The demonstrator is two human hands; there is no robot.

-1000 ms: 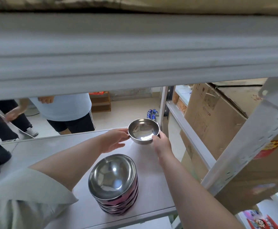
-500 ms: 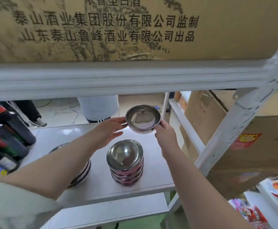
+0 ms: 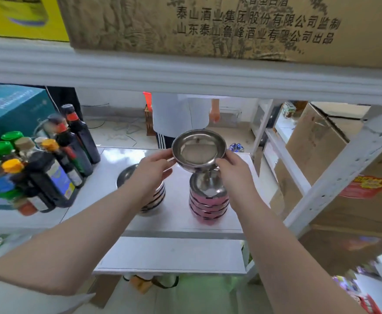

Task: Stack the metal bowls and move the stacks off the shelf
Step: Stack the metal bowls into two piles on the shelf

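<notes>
A single metal bowl [image 3: 198,151] is held up in the air by its rim, my left hand [image 3: 153,170] on its left side and my right hand [image 3: 234,171] on its right. It hangs just above a stack of pink-sided metal bowls [image 3: 208,201] that stands on the white shelf [image 3: 108,189]. A second stack of bowls [image 3: 152,200] with dark stripes stands to the left of it, mostly hidden behind my left wrist.
Several dark sauce bottles [image 3: 49,168] with coloured caps crowd the shelf's left side, in front of a teal box [image 3: 8,109]. The upper shelf beam [image 3: 185,73] carries a cardboard box. A white upright [image 3: 344,168] and cartons stand right. A person [image 3: 181,118] stands beyond the shelf.
Both hands have lifted the single bowl and brought it back toward me, over the pink stack. My view has pulled back, showing the bottles and the second stack.
</notes>
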